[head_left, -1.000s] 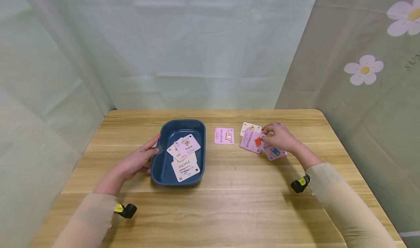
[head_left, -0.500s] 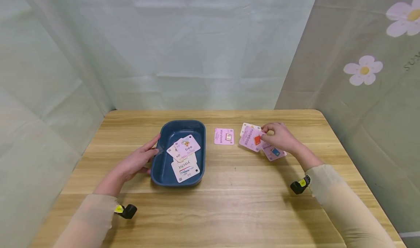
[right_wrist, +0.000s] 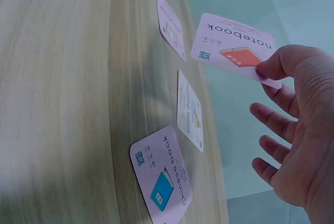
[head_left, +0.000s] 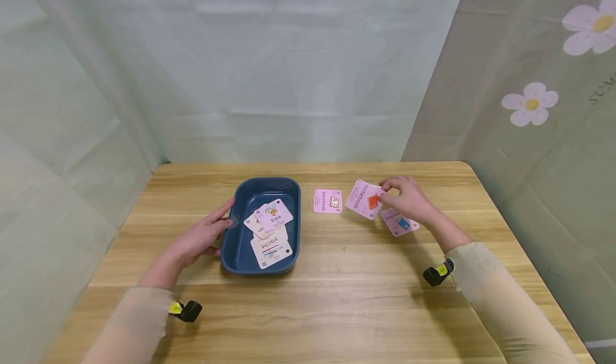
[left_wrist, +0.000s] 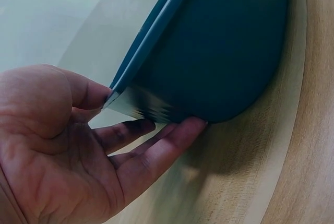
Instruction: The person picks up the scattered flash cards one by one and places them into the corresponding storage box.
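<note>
My right hand [head_left: 409, 199] pinches a pink "notebook" flashcard [head_left: 362, 197] by its edge between thumb and forefinger. In the right wrist view the notebook flashcard [right_wrist: 232, 46] is up above the table, its other fingers loosely bent. Below it lie a white boat flashcard [right_wrist: 189, 110] and a pink "Chinese book" flashcard [right_wrist: 162, 174]; the notebook one mostly hides the boat one in the head view. My left hand [head_left: 199, 241] grips the side of a dark blue tray [head_left: 296, 225], thumb at the rim and fingers low on the wall [left_wrist: 224, 51].
Inside the tray lie several overlapping flashcards, among them a pink "bee" flashcard [head_left: 276, 214] and a white "yacht" flashcard [head_left: 271, 253]. Right of the tray a pink "storybook" flashcard [head_left: 328, 201] lies flat on the wooden table [head_left: 337, 310]. Pale cloth [head_left: 308, 75] hangs behind the table.
The notebook flashcard has risen and shifted slightly left and away in my right hand, now covering most of the boat flashcard. My left hand stays on the tray.
</note>
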Demonstrator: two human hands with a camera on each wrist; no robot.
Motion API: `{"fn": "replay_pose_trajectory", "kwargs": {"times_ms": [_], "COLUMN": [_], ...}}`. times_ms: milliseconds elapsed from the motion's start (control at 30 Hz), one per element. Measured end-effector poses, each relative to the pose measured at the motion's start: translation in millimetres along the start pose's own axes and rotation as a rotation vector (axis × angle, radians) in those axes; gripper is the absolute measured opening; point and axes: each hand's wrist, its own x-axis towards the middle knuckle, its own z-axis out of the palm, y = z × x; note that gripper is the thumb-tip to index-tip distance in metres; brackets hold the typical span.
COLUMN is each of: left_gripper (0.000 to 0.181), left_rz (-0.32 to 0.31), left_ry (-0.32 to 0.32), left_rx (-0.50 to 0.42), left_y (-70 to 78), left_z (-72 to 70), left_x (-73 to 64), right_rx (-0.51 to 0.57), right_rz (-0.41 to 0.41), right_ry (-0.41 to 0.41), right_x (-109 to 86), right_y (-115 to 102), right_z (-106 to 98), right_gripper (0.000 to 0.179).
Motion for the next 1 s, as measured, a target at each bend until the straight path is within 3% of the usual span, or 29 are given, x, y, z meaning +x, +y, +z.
{"fn": "replay_pose_trajectory", "kwargs": {"times_ms": [700, 1000], "left_gripper": [0.062, 0.062], "left_rz": [-0.006, -0.009], "left_ry": [0.016, 0.011], "left_rx": [-0.003, 0.009], "left_y": [-1.2, 2.0], "left_z": [0.1, 1.5], "left_x": [1.5, -0.1], "right_rx": [0.04, 0.048], "right_rz": [-0.075, -0.079], "right_ry": [0.054, 0.036], "right_x": [0.7, 2.0], "right_y": [-20, -30], "right_z": [2, 6], "right_gripper": [0.012, 0.016]}}
